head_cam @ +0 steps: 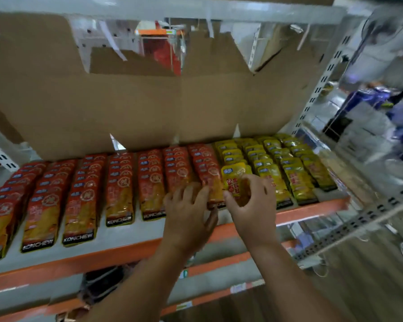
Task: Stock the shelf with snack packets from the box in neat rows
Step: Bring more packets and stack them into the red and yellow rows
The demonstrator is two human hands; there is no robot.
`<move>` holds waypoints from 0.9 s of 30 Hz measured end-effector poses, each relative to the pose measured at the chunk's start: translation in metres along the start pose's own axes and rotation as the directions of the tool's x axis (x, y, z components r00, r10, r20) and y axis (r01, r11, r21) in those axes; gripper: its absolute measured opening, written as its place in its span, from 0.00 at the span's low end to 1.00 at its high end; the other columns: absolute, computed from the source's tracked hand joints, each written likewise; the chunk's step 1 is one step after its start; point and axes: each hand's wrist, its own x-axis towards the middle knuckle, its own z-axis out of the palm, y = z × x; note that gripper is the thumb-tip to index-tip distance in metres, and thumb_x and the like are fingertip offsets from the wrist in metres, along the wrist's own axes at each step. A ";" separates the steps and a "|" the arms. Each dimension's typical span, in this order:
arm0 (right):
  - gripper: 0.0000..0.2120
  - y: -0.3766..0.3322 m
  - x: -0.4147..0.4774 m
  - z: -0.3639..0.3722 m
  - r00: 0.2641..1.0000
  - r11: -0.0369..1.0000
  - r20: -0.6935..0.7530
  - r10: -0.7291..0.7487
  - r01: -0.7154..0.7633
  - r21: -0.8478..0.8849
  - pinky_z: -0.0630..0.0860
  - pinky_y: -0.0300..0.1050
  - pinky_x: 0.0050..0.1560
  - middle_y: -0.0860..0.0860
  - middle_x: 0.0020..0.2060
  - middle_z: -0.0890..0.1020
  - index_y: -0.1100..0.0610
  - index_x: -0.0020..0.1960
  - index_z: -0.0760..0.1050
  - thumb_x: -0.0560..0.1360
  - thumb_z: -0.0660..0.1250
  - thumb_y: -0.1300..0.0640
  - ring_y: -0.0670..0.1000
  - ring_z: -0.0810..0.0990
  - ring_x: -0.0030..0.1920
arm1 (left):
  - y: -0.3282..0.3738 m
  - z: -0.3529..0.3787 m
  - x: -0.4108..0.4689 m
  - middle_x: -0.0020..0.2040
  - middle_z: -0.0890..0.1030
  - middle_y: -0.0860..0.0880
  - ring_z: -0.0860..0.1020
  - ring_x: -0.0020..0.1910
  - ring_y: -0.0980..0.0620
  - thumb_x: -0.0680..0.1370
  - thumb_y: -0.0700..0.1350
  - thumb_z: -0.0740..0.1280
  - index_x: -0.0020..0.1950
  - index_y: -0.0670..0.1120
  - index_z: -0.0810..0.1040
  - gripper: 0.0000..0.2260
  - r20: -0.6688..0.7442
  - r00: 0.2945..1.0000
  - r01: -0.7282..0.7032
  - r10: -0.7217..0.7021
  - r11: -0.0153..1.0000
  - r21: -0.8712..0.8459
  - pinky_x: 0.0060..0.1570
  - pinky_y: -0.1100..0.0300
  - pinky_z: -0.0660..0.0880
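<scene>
Red snack packets [119, 194] lie in overlapping rows across the left and middle of the white shelf [130, 235]. Yellow snack packets [296, 177] fill rows on the right. My left hand [187, 214] rests with spread fingers on the front red packet [213, 182] of the rightmost red row. My right hand [251, 201] grips a yellow packet [234, 175] at the front of the first yellow row, right beside the red one. The box is not in view.
Torn brown cardboard [137, 105] backs the shelf. An orange front edge [102, 259] runs along the shelf, with lower shelves [207, 296] beneath. A white perforated upright [321, 75] stands at right, beyond it another aisle with goods [368, 96].
</scene>
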 end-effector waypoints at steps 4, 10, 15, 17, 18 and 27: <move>0.23 0.073 0.031 -0.050 1.000 1.000 0.008 0.017 -0.017 -0.013 0.75 0.61 0.56 0.50 0.53 0.74 0.52 0.60 0.75 0.71 0.73 0.42 0.53 0.73 0.56 | 0.069 0.039 0.028 0.65 0.78 0.46 0.74 0.62 0.40 0.77 0.56 0.66 0.67 0.51 0.77 0.20 -0.035 0.999 -0.028 0.028 1.000 -0.002 0.58 0.44 0.71; 0.26 0.168 0.084 -0.111 0.991 0.988 0.035 0.128 -0.124 -0.092 0.75 0.58 0.60 0.53 0.59 0.75 0.51 0.64 0.72 0.72 0.75 0.44 0.57 0.74 0.61 | 0.156 0.087 0.067 0.66 0.78 0.46 0.74 0.63 0.41 0.77 0.58 0.67 0.68 0.52 0.77 0.21 0.022 1.000 0.006 -0.008 0.998 0.063 0.59 0.43 0.69; 0.24 0.212 0.120 -0.129 0.981 0.980 0.090 0.170 -0.160 -0.115 0.74 0.61 0.63 0.52 0.60 0.74 0.51 0.64 0.73 0.73 0.73 0.43 0.56 0.72 0.63 | 0.189 0.107 0.076 0.67 0.78 0.46 0.75 0.64 0.40 0.78 0.59 0.62 0.67 0.51 0.78 0.21 0.038 0.997 0.058 -0.064 0.990 0.130 0.62 0.41 0.67; 0.23 0.220 0.130 -0.128 0.975 0.974 0.095 0.199 -0.186 -0.126 0.74 0.61 0.61 0.52 0.58 0.74 0.51 0.63 0.73 0.73 0.72 0.43 0.56 0.72 0.61 | 0.189 0.109 0.075 0.66 0.78 0.46 0.74 0.64 0.41 0.77 0.60 0.61 0.66 0.50 0.78 0.23 0.024 0.995 0.092 -0.097 0.985 0.144 0.62 0.41 0.66; 0.23 0.223 0.132 -0.127 0.975 0.972 0.087 0.205 -0.192 -0.135 0.74 0.61 0.61 0.53 0.58 0.75 0.52 0.63 0.73 0.73 0.72 0.43 0.56 0.72 0.60 | 0.188 0.110 0.073 0.66 0.78 0.46 0.74 0.63 0.41 0.77 0.60 0.61 0.66 0.50 0.78 0.23 0.014 0.995 0.095 -0.098 0.985 0.146 0.62 0.41 0.66; 0.24 0.233 0.140 -0.121 0.958 0.951 0.154 0.244 -0.205 -0.232 0.73 0.56 0.59 0.55 0.58 0.74 0.53 0.63 0.73 0.73 0.72 0.43 0.59 0.73 0.58 | 0.191 0.111 0.073 0.62 0.78 0.47 0.74 0.62 0.42 0.77 0.59 0.63 0.65 0.49 0.77 0.22 -0.021 0.995 0.096 -0.094 0.986 0.137 0.63 0.41 0.68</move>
